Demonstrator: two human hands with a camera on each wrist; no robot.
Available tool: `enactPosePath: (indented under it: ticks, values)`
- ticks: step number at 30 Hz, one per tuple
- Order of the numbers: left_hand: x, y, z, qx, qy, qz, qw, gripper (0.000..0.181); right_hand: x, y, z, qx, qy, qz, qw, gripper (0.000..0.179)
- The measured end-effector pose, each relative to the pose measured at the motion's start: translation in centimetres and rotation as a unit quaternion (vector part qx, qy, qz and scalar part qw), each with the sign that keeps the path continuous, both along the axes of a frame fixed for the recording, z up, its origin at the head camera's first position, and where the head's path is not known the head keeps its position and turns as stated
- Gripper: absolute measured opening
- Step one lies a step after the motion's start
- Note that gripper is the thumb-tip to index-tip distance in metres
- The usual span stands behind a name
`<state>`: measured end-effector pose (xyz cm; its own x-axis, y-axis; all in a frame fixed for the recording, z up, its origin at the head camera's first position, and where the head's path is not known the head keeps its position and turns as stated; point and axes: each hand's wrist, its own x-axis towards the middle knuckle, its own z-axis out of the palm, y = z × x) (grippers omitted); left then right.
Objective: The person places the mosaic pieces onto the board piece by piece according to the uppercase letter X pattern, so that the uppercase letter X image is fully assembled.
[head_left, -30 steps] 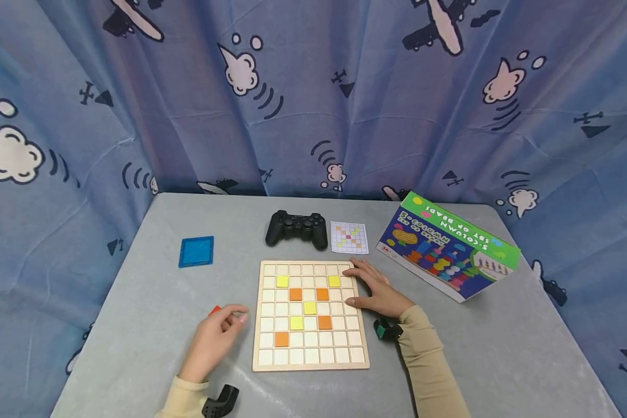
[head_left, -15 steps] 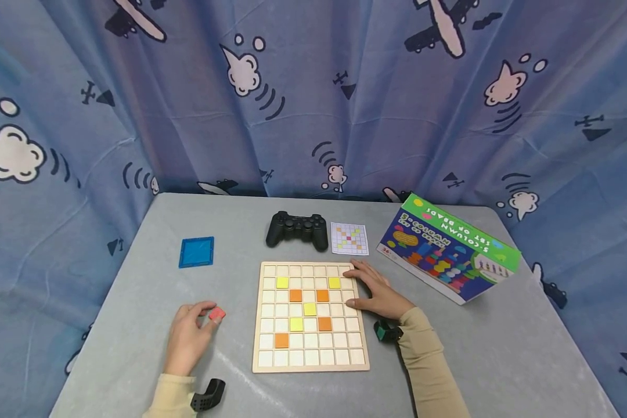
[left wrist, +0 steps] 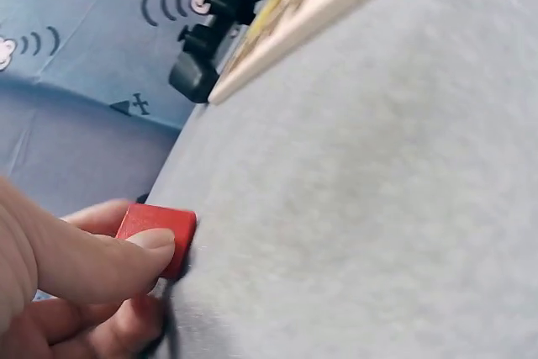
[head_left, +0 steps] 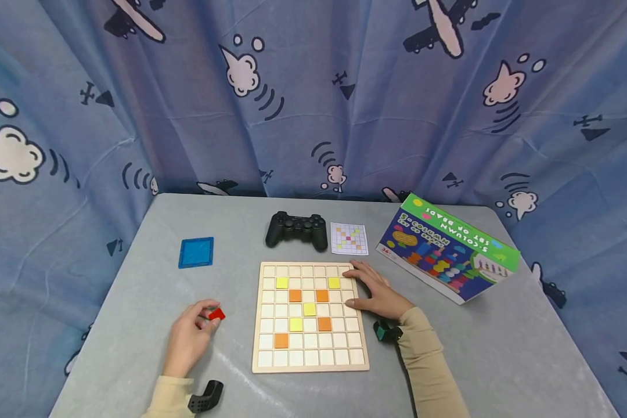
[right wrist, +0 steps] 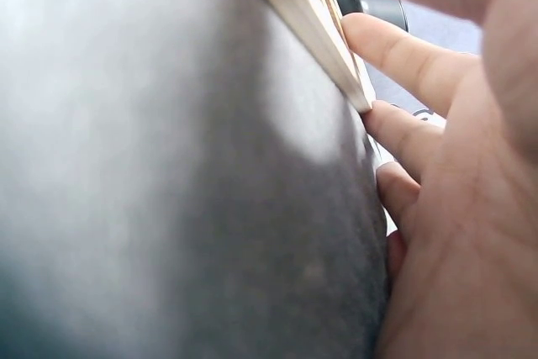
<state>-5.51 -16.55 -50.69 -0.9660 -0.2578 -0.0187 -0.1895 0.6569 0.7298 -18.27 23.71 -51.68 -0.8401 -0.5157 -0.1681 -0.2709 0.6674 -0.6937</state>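
In the head view my left hand (head_left: 185,337), left of the board, pinches a small red square tile (head_left: 216,313). The left wrist view shows the thumb (left wrist: 126,262) lying across that red tile, with fingers behind it. A wooden grid board (head_left: 310,368) lies flat in front of me. Several yellow and orange tiles sit in its cells, one of them a yellow tile (head_left: 309,309) near the centre. My right hand (head_left: 378,293) rests at the board's upper right edge, fingers spread and relaxed. In the right wrist view its fingertips touch the board's edge (right wrist: 332,56).
Behind the board lie a black game controller (head_left: 296,230) and a printed pattern card (head_left: 349,238) with coloured squares. A blue square tray (head_left: 195,252) is at the back left. A colourful box (head_left: 446,247) stands at the right rear, before a blue curtain (head_left: 292,116).
My left hand has moved left, away from the board's edge, and has taken hold of the red tile, now tilted in its fingers. The right hand has stayed in place.
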Motion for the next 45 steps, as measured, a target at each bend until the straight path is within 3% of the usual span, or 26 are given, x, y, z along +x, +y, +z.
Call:
enactPosePath:
  ticks: [4, 9, 13, 18, 24, 30, 34, 37, 42, 45]
  values:
    - [0.0, -0.2, 0.2, 0.065, -0.02, 0.012, 0.9976, 0.028, 0.0, -0.1, 0.1, 0.001, -0.002, -0.001, 1.0, 0.064]
    - [-0.2, 0.0, 1.3, 0.195, -0.068, 0.04, 0.9776, 0.029, 0.0, -0.3, 0.3, 0.001, -0.006, 0.0, 1.0, 0.064]
    - [-0.8, 0.5, 2.5, 0.222, -0.064, 0.033, 0.9723, 0.034, -0.1, -0.3, 0.4, 0.004, -0.007, -0.002, 1.0, 0.065]
    - [-1.6, 2.0, 3.9, 0.241, -0.052, -0.001, 0.9692, 0.039, -0.2, -0.2, 0.3, 0.007, -0.006, 0.0, 1.0, 0.065]
    - [-2.4, 5.3, 4.6, 0.244, -0.042, -0.037, 0.9681, 0.037, -0.2, 0.0, 0.4, 0.004, -0.001, 0.002, 1.0, 0.065]
    - [-2.4, 9.2, 4.6, 0.198, -0.02, -0.137, 0.9704, 0.03, -0.2, 0.1, 0.5, 0.004, -0.003, 0.0, 1.0, 0.065]
    - [-2.2, 11.6, 4.1, 0.153, -0.01, -0.203, 0.9671, 0.027, -0.1, 0.0, 0.4, 0.006, -0.004, -0.001, 1.0, 0.064]
    - [-2.0, 13.1, 3.4, 0.127, -0.007, -0.234, 0.9638, 0.024, -0.1, -0.1, 0.4, 0.005, -0.004, -0.002, 1.0, 0.064]
    - [-1.8, 15.1, 2.5, 0.098, -0.004, -0.272, 0.9572, 0.022, 0.0, -0.1, 0.3, 0.001, 0.0, -0.001, 1.0, 0.064]
    - [-1.7, 15.9, 2.1, 0.073, 0.006, -0.28, 0.9573, 0.023, 0.1, -0.1, 0.3, 0.0, 0.0, -0.003, 1.0, 0.064]
